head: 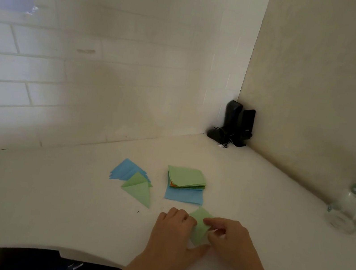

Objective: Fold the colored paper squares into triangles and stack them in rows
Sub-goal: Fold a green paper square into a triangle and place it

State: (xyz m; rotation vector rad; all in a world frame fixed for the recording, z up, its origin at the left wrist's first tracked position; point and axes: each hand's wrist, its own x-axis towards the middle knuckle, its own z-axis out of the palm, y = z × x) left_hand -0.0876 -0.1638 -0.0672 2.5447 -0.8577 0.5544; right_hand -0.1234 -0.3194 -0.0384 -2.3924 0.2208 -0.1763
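Note:
A green paper square (200,226) lies on the white counter (67,199) between my hands. My left hand (174,230) presses its left side, and my right hand (229,239) pinches its right side with bent fingers. Beyond them stands a stack of unfolded squares (186,177), green on top, resting on a blue square (184,195). To the left lie several blue folded triangles (125,170), with green folded triangles (138,189) overlapping their near edge.
Black speakers and a cable (235,125) stand in the back corner. A clear glass jar (345,210) sits at the right by the wall. The counter's curved front edge (81,254) runs just below my wrists. Tiled wall at the left.

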